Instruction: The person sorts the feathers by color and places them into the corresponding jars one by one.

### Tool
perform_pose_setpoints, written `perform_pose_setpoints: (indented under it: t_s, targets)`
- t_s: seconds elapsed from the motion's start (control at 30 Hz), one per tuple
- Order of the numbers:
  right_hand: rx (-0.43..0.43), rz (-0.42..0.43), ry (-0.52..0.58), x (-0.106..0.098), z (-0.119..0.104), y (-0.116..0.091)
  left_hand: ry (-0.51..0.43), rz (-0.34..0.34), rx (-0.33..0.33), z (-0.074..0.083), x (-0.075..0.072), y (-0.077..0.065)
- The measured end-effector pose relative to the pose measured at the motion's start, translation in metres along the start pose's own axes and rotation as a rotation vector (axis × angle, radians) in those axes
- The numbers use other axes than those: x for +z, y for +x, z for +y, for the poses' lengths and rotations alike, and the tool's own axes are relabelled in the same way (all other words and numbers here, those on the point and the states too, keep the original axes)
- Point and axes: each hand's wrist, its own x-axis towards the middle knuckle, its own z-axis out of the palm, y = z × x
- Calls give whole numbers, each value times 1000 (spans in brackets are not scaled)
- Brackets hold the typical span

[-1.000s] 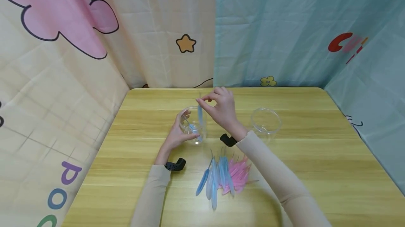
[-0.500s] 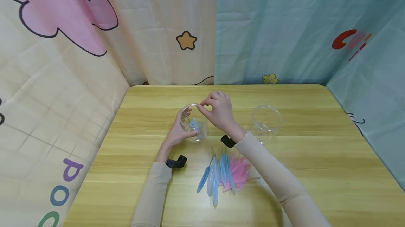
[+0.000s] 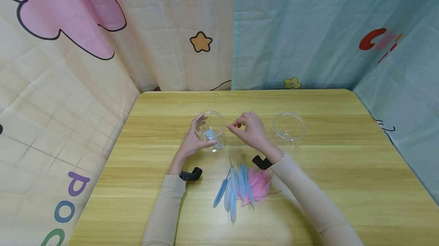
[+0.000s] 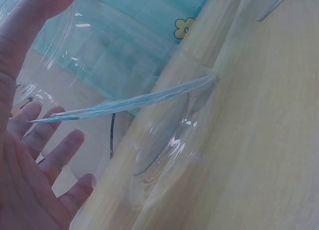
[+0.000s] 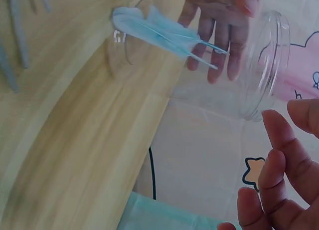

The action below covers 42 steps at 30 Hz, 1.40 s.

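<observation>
A clear jar (image 3: 210, 126) stands on the left side of the table with my left hand (image 3: 193, 139) round it, thumb in front and fingers behind. Inside, blue feathers (image 5: 154, 33) lean with their quills toward the rim; the right wrist view shows two quills. My right hand (image 3: 252, 130) is just right of that jar's rim, fingers loosely bent and nothing between them. In the right wrist view its thumb and index finger are a little apart. Nearer me lie several blue feathers (image 3: 233, 194) beside a heap of pink feathers (image 3: 258, 185).
A second clear jar (image 3: 289, 126) stands to the right, behind my right wrist. The wooden table (image 3: 343, 154) reaches back to printed curtains (image 3: 291, 29). A black wrist camera (image 3: 192, 174) sits on my left wrist and another on my right.
The blue feather pinched by my right hand went down into the left jar and was let go. That hand then moved right, away from the rim. My left hand stayed on the jar.
</observation>
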Motion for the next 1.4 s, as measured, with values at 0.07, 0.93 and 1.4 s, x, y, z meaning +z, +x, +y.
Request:
perform_pose_setpoints:
  t_s: [0.07,0.93,1.4]
  targets:
    - [14,-44,4,-1,5,-7,-7,-1,-6,0,0,0]
    - [172,-504,-133,15,11,-66,16,-1,-20,5,2,-1]
    - [255,-503,-243,26,7,-66,21,1,-16,1,1,-1]
